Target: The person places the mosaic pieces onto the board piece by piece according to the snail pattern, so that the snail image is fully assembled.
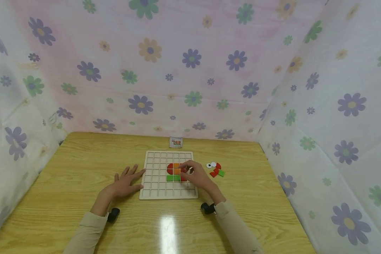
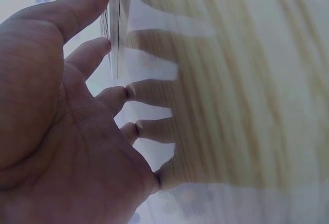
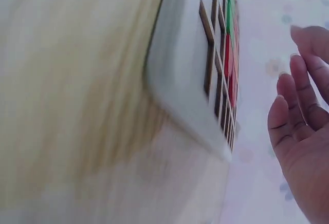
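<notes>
A pale wooden grid board (image 1: 155, 187) lies flat on the table. In its cells sit red rounded pieces (image 1: 169, 169), orange pieces (image 1: 176, 165), a green strip (image 1: 173, 178) and a red piece (image 1: 183, 176) partly under my right hand. My right hand (image 1: 199, 175) hovers over the board's right half, thumb and forefinger apart and bent; nothing shows between them. From the right wrist, its fingers (image 3: 303, 100) appear loosely curved above the board. My left hand (image 1: 124, 184) rests palm down with spread fingers, forefinger and thumb at the board's left edge.
Right of the board lie loose pieces: a white disc with a black dot (image 1: 209, 165), another white disc (image 1: 213, 164), several red pieces (image 1: 214, 173) and a green square (image 1: 221, 173). Behind the board is a small picture card (image 1: 176, 142). Flowered cloth (image 1: 165, 88) surrounds the table.
</notes>
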A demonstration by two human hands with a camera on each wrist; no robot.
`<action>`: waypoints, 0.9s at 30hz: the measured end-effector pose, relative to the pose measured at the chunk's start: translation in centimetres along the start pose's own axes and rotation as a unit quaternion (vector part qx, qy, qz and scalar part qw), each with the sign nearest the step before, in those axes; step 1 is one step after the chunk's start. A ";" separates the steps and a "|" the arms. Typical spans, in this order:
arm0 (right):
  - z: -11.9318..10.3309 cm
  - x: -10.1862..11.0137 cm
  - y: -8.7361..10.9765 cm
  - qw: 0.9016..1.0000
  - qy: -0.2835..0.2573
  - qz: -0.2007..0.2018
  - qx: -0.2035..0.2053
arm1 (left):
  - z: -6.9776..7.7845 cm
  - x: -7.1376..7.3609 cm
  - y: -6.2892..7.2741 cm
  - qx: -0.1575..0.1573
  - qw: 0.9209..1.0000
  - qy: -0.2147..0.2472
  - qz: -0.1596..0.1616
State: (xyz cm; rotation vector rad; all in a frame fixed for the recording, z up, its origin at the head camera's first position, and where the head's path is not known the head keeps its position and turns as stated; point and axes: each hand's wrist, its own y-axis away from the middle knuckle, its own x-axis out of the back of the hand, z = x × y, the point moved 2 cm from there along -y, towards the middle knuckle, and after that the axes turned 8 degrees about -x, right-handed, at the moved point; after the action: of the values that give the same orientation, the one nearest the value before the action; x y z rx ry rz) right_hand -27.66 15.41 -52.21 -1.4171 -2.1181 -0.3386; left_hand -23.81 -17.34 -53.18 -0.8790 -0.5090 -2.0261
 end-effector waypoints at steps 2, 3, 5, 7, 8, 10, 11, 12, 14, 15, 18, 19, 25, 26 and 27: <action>0.5 0.8 0.9 1.000 -0.011 0.019 -0.009 | 0.0 0.0 0.0 -0.002 1.000 0.002 0.001; 0.9 1.2 1.4 0.999 -0.013 0.027 -0.016 | 0.0 0.0 0.0 -0.003 1.000 0.003 0.002; 1.6 2.1 2.5 0.998 -0.012 0.046 -0.027 | 0.0 0.0 0.0 -0.005 1.000 0.002 0.002; 2.4 3.1 3.4 0.997 -0.004 0.065 -0.041 | 0.1 0.0 0.1 -0.005 1.000 0.001 0.003; 2.8 3.6 3.9 0.996 0.002 0.074 -0.053 | 0.2 0.0 0.1 -0.005 1.000 0.000 0.003; 3.4 4.6 4.6 0.993 0.011 0.090 -0.074 | 0.3 0.1 0.1 -0.005 1.000 0.001 0.002; 3.8 5.1 4.9 0.991 0.017 0.097 -0.086 | 0.4 0.1 0.2 -0.004 1.000 0.001 0.001; 4.1 5.6 5.2 0.989 0.026 0.103 -0.101 | 0.4 0.1 0.2 -0.004 1.000 0.001 0.000; 4.8 6.4 5.6 0.984 0.045 0.115 -0.126 | 0.5 0.2 0.3 -0.004 1.000 0.002 -0.001; 5.2 6.8 5.7 0.982 0.056 0.120 -0.134 | 0.5 0.2 0.3 -0.003 1.000 0.003 -0.001; 5.9 7.8 6.0 0.974 0.088 0.134 -0.160 | 0.5 0.2 0.3 -0.003 1.000 0.004 0.000; 6.1 8.0 6.1 0.972 0.095 0.135 -0.165 | 0.4 0.2 0.3 -0.003 1.000 0.005 0.000; 6.5 8.5 6.0 0.972 0.120 0.096 -0.177 | 0.1 0.0 0.2 -0.002 1.000 0.003 0.002; 6.4 8.5 5.9 0.973 0.125 0.089 -0.175 | 0.1 -0.1 0.1 -0.002 1.000 0.002 0.002; 6.4 8.5 5.8 0.973 0.130 0.083 -0.170 | 0.0 -0.1 0.1 -0.002 1.000 0.003 0.003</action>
State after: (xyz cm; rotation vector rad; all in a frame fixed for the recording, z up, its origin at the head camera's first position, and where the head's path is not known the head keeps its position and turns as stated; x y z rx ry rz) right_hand -26.80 27.49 -53.03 -1.6269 -1.7748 -0.8051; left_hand -23.67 -17.34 -53.19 -0.8756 -0.4991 -2.0248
